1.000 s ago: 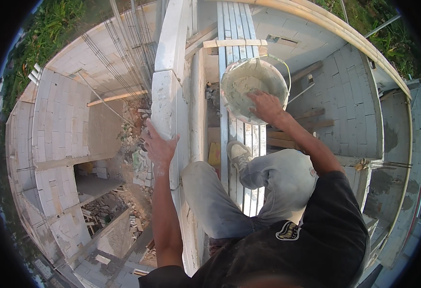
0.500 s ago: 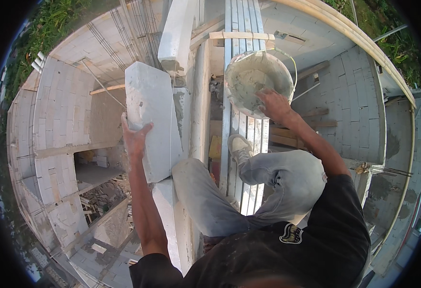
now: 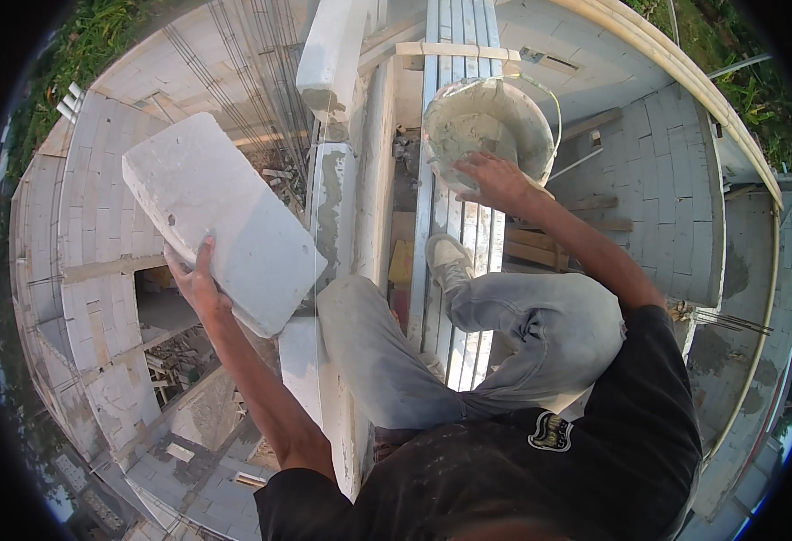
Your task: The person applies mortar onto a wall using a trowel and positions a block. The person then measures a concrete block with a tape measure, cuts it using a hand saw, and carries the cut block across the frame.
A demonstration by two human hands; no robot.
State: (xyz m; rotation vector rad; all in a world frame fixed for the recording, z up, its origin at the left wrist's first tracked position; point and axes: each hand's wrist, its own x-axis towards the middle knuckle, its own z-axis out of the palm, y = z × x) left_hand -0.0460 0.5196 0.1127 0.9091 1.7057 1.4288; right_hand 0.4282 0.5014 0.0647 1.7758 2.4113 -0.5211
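Observation:
My left hand (image 3: 199, 281) grips the lower left edge of a large pale concrete block (image 3: 225, 216). The block hangs tilted over the left side of the wall, its upper end turned outward. Beside it, the wall top (image 3: 299, 356) shows a strip of grey mortar (image 3: 329, 203). At the right, my right hand (image 3: 495, 180) reaches over the near rim of a mortar-smeared bucket (image 3: 538, 135) holding wet grey mortar (image 3: 468, 135). Its fingers are curled inside, and what they hold cannot be made out.
Another pale block (image 3: 328, 54) sits farther along the wall. A taut string (image 3: 316, 194) runs along the wall line. The bucket stands on metal planks (image 3: 461, 27) under a wooden crosspiece (image 3: 414, 49). Upright rebar (image 3: 279, 54) rises at the far left. Rooms drop away on both sides.
The block has swung left and turned outward in my left hand, uncovering the mortar strip on the wall. My right hand has shifted slightly left at the bucket.

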